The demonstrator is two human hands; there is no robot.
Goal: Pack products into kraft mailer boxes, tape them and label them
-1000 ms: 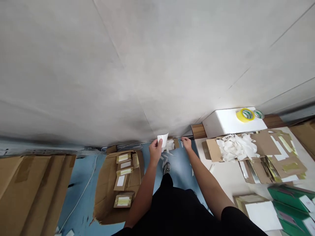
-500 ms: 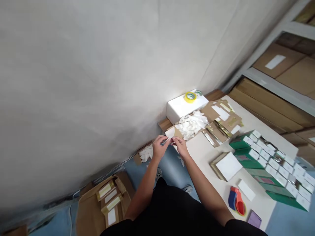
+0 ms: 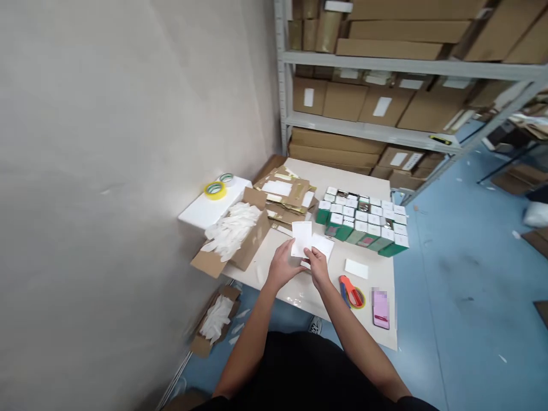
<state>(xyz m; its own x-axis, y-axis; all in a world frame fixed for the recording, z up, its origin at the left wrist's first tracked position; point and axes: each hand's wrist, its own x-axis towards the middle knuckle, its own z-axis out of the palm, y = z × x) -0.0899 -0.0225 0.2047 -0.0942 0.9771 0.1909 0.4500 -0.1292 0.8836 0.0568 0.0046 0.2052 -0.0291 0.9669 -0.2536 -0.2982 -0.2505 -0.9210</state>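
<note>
My right hand (image 3: 317, 266) pinches a white paper label (image 3: 302, 237) at its lower right corner, thumb on the front. My left hand (image 3: 283, 265) is cupped at the label's left edge, its thumb stretched apart from the fingers; the fingertips are at or partly behind the label. Both hands are above the near side of the white table (image 3: 278, 288). Just behind them a stack topped with white sheets (image 3: 324, 244) lies partly hidden. To the right are a small white card (image 3: 356, 268) and a red and blue tape dispenser (image 3: 351, 292).
Rows of green and white boxes (image 3: 363, 220) stand on the table. Flattened cardboard (image 3: 291, 191) lies at the back, beside a carton of white paper strips (image 3: 233, 228). Tape rolls (image 3: 215, 190) rest on a white box. A phone (image 3: 380, 308) lies at right; shelving (image 3: 372, 128) stands behind.
The view has swung right, bringing the shelves and floor into sight. My hands are now over the table, and the white label is upright and facing me; my left thumb and fingers have spread.
</note>
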